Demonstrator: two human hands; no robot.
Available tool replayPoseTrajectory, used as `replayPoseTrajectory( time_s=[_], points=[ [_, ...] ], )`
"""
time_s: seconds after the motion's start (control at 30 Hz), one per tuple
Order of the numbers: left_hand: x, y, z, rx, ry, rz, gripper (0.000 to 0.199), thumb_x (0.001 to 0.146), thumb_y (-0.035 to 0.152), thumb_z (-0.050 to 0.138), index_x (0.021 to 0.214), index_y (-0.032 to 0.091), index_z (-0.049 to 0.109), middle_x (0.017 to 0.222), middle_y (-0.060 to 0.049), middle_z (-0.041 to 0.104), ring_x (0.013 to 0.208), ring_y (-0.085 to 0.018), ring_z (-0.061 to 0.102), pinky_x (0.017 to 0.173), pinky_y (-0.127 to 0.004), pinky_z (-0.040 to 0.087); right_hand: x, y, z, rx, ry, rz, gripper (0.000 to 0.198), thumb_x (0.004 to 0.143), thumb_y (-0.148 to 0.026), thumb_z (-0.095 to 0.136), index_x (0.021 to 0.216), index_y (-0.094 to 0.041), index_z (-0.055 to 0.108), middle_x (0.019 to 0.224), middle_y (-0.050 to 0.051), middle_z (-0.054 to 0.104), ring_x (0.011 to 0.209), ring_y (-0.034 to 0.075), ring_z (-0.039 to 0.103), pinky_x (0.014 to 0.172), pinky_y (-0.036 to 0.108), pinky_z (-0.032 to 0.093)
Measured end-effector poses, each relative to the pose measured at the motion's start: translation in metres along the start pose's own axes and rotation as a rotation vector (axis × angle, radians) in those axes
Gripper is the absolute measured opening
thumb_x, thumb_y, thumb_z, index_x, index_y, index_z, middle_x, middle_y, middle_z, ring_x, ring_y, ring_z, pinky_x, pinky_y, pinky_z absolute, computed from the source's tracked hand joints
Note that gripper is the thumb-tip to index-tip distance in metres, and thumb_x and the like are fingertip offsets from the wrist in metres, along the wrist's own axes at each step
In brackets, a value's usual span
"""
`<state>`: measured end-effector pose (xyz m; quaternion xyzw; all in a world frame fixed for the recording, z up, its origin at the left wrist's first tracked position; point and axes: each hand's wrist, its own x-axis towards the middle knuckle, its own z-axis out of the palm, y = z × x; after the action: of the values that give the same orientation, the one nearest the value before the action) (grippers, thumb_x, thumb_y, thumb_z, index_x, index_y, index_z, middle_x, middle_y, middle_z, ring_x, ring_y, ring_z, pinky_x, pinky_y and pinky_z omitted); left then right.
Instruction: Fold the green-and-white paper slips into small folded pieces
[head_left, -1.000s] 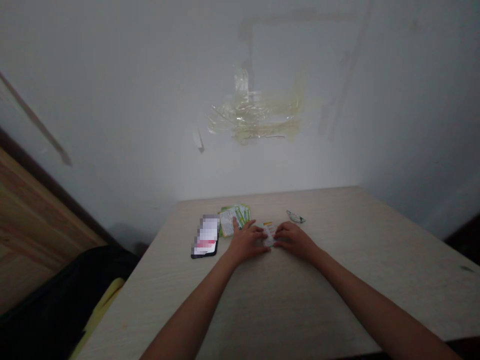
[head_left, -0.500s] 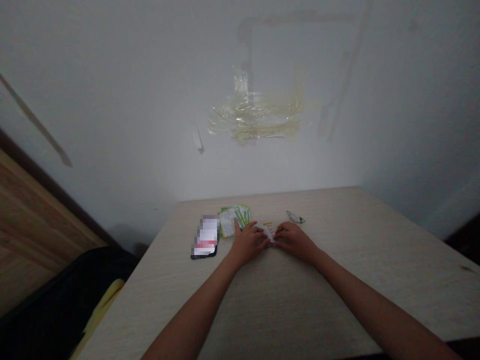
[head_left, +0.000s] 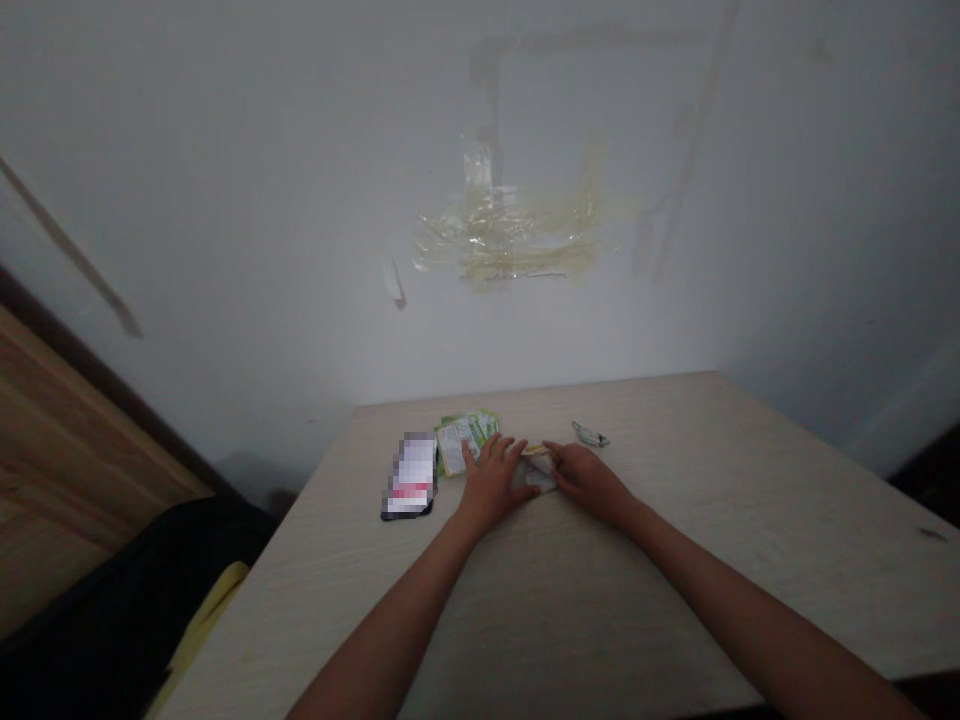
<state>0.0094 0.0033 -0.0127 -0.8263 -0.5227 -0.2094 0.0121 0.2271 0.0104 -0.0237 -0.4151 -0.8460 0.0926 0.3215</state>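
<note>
Head cam, fwd/down twd hands (head_left: 491,488) (head_left: 592,480)

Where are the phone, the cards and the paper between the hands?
Phone (head_left: 414,468): head view, middle of its pixelated screen.
Cards (head_left: 453,444): head view, pale face at the pile's left side.
Paper (head_left: 538,474): head view, pale part below its yellow strip.

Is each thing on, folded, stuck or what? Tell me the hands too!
Paper: seems partly folded.
Left hand: fingers spread, at the paper.
Right hand: fingers bent, at the paper.
Phone: lying flat, screen lit.
Green cards: overlapping, fanned out.
Small wrapper-like piece: lying alone, folds unclear.
Tape: wrinkled, stuck up.
</note>
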Motion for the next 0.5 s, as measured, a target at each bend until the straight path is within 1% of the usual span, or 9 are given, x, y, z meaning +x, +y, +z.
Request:
replayPoseTrajectory(
  time_s=[0.07,0.1,0.13,0.2,0.27,0.3,0.4,0.5],
  points=[
    [0.0,0.0,0.0,0.013,-0.001,-0.035,0.08,0.072,0.062,0.067,0.139,0.027,0.041,0.144,-0.012,0.046,0.139,-0.036,0.029,0.109,-0.073,-0.004,0.0,0.001,0.001,0.023,0.038,0.029,0.061,0.087,-0.019,0.05,0.145,-0.018,0.033,0.115,0.013,0.062,0.105,0.023,0.057,0.096,0.043,0.046],
    [0.001,0.0,0.0,0.016,-0.006,-0.05,0.08,0.071,0.063,0.067,0.138,0.027,0.043,0.144,-0.012,0.045,0.139,-0.036,0.028,0.109,-0.074,-0.004,-0.001,0.002,0.001,0.029,0.052,0.025,0.066,0.085,-0.016,0.051,0.147,-0.019,0.028,0.12,0.013,0.059,0.11,0.024,0.056,0.098,0.045,0.044],
    [0.001,-0.001,-0.001,0.017,-0.012,-0.06,0.08,0.07,0.065,0.067,0.136,0.026,0.044,0.144,-0.012,0.045,0.139,-0.037,0.028,0.108,-0.074,-0.003,-0.001,0.003,0.001,0.027,0.064,0.014,0.068,0.083,-0.013,0.051,0.148,-0.02,0.029,0.123,0.013,0.057,0.113,0.024,0.054,0.101,0.046,0.043],
    [0.001,-0.001,-0.002,0.019,-0.025,-0.068,0.076,0.07,0.065,0.067,0.132,0.027,0.049,0.143,-0.011,0.047,0.139,-0.037,0.028,0.108,-0.075,-0.003,-0.002,0.006,-0.001,-0.001,0.088,-0.013,0.064,0.08,-0.008,0.05,0.142,-0.024,0.041,0.127,0.013,0.053,0.12,0.025,0.049,0.104,0.049,0.04],
    [0.001,-0.002,-0.003,0.02,-0.038,-0.054,0.068,0.07,0.064,0.067,0.127,0.03,0.054,0.142,-0.008,0.049,0.139,-0.038,0.027,0.106,-0.076,-0.004,-0.002,0.01,-0.003,-0.041,0.107,-0.04,0.053,0.079,-0.005,0.051,0.128,-0.026,0.057,0.129,0.013,0.05,0.124,0.027,0.045,0.104,0.052,0.038],
    [0.001,-0.002,-0.004,0.018,-0.047,-0.038,0.061,0.072,0.062,0.067,0.124,0.033,0.056,0.142,-0.006,0.05,0.139,-0.038,0.027,0.105,-0.078,-0.005,-0.003,0.012,-0.005,-0.052,0.112,-0.058,0.048,0.078,-0.006,0.053,0.121,-0.026,0.061,0.129,0.012,0.05,0.125,0.027,0.044,0.104,0.054,0.037],
    [0.0,-0.003,-0.008,-0.001,-0.089,0.025,0.04,0.079,0.055,0.064,0.116,0.042,0.062,0.14,0.002,0.052,0.14,-0.039,0.025,0.101,-0.08,-0.009,-0.004,0.017,-0.006,-0.069,0.127,-0.087,0.037,0.076,-0.007,0.059,0.107,-0.025,0.069,0.132,0.012,0.049,0.127,0.029,0.041,0.106,0.058,0.034],
    [-0.001,-0.004,-0.011,-0.035,-0.133,0.06,0.032,0.085,0.05,0.058,0.117,0.045,0.062,0.136,0.004,0.057,0.139,-0.038,0.028,0.101,-0.078,-0.011,-0.004,0.019,-0.006,-0.063,0.112,-0.092,0.027,0.076,-0.008,0.061,0.095,-0.023,0.072,0.131,0.011,0.053,0.128,0.03,0.042,0.106,0.059,0.033]
  ],
)
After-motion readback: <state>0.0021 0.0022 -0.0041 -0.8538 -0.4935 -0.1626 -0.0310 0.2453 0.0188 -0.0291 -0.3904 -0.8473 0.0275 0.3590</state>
